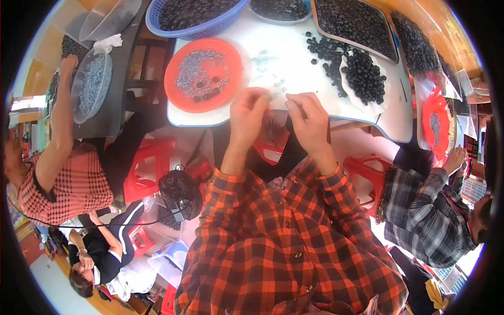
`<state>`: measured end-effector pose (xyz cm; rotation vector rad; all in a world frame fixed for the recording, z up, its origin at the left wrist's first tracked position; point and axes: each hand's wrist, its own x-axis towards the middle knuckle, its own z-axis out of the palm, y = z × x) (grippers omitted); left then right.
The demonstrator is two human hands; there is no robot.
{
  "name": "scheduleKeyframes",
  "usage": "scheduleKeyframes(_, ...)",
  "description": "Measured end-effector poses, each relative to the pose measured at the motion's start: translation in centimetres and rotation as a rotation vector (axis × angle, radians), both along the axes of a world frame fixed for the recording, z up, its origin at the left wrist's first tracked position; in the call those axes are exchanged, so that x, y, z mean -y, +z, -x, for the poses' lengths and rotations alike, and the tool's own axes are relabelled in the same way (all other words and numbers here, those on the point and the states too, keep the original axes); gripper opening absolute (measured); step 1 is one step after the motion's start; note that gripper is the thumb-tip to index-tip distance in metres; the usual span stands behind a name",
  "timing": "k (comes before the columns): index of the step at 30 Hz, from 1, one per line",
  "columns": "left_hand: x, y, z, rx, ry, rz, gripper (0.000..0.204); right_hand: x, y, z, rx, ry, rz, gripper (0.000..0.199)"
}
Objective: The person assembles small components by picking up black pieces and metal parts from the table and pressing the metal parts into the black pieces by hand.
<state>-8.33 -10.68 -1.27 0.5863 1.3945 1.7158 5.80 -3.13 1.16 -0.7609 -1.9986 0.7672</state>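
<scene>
While both forearms in orange-and-black plaid sleeves rise from the lower middle of the frame, the left hand (249, 116) and the right hand (310, 122) meet at the near edge of the white table (294, 63), just above centre. The left hand's fingers are curled, thumb and forefinger pinched together at the tip on something too small to make out; the right hand's fingers are likewise bent inward toward the left, and whether they grip anything cannot be told. Just up and to the left of the left hand sits an orange round tray (203, 74) holding a heap of small silvery metal pieces and a few black rings. To the upper right of the right hand lies a pile of black rings (363, 76) on a white sheet, with loose ones scattered beside it. Along the top edge stand a blue basket (195, 16) and a dark tray (354, 23), both full of black rings. At the left a person in a red checked shirt (65, 184) reaches toward a clear bowl (90, 86); at the right sits another person in grey plaid (428, 215).
</scene>
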Motion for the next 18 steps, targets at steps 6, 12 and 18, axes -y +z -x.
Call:
scheduleKeyframes(6, 0.5, 0.4, -1.3, 0.161, -0.055, -0.081, 0.018, 0.0, -0.2, 0.3, -0.111, 0.151, 0.385, 0.01)
scheduleKeyframes(12, 0.7, 0.7, -2.1, 0.135, -0.052, -0.064, 0.015, 0.0, 0.4, -0.3, -0.213, 0.271, 0.808, 0.014)
scheduleKeyframes(18, 0.8, 0.7, -2.3, 0.15, -0.09, -0.124, 0.011, 0.0, 0.3, -0.6, -0.176, 0.282, 0.862, 0.011)
